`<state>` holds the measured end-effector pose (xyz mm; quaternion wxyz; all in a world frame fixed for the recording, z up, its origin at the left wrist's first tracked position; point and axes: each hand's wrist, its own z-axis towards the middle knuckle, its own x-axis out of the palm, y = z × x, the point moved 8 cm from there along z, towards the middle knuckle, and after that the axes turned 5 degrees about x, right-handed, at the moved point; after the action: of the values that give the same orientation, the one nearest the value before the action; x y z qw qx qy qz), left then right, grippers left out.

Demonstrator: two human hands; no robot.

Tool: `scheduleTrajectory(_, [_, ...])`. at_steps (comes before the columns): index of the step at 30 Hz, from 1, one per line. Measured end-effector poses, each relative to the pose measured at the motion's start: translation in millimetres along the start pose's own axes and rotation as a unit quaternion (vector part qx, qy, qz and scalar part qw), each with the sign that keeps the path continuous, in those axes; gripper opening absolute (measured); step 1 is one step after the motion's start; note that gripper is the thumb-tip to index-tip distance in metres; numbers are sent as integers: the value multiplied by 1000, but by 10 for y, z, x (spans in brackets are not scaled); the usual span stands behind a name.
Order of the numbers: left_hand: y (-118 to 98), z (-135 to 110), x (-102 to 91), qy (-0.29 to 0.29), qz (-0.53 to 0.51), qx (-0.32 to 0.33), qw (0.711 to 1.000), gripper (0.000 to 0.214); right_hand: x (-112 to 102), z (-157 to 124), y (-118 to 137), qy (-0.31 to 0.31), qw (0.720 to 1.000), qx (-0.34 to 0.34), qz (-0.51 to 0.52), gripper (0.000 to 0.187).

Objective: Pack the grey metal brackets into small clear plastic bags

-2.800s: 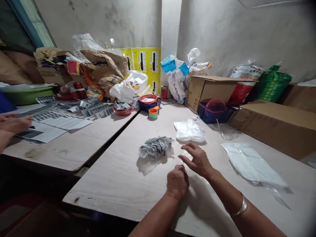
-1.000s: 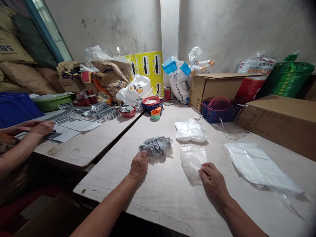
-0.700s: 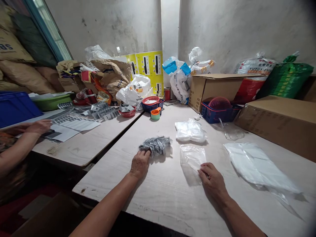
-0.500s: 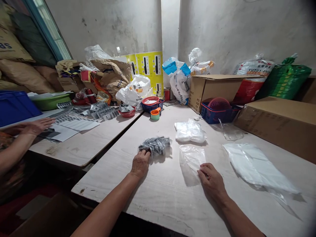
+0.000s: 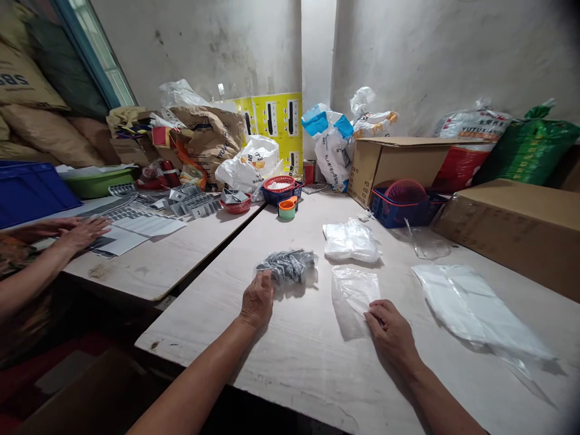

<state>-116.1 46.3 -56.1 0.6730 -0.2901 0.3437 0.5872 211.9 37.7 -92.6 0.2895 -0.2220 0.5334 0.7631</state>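
A clear plastic bag of dark grey parts (image 5: pixel 290 266) lies on the table in front of me. My left hand (image 5: pixel 258 299) is at its near left end, fingers curled against the plastic, fingertips partly hidden. To the right, my right hand (image 5: pixel 388 329) pinches the edge of a flat, clear plastic bag (image 5: pixel 351 293) between thumb and fingers. This bag looks unfilled and rests on the tabletop. Just behind it sits a small stack of clear bags (image 5: pixel 352 240). Farther right lies a larger stack of clear bags (image 5: pixel 480 311).
A co-worker's hands (image 5: pixel 84 232) rest over printed sheets (image 5: pixel 136 232) on the left table, near grey parts (image 5: pixel 193 202). A gap separates the two tables. Tape rolls (image 5: pixel 287 209), a blue basket (image 5: pixel 396 208) and cardboard boxes (image 5: pixel 512 229) stand toward the back and right.
My left hand's fingers have drawn back slightly toward the bag's near edge. My right hand keeps its pinch. The view has shifted a little, and the co-worker's hands have moved slightly.
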Motion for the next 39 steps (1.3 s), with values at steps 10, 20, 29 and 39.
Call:
scheduleTrajectory(10, [-18, 49, -316, -14, 113, 28, 993, 23, 12, -3, -18, 3, 1000, -1, -4, 18])
scheduleTrajectory(20, [75, 63, -34, 29, -39, 43, 998, 30, -17, -8, 15, -4, 1000, 0, -7, 21])
scheduleTrajectory(29, [69, 78, 33, 21, -21, 70, 997, 30, -18, -12, 16, -3, 1000, 6, -3, 21])
scheduleTrajectory(39, [330, 32, -71, -74, -135, -48, 987, 53, 0, -10, 20, 2, 1000, -2, -3, 19])
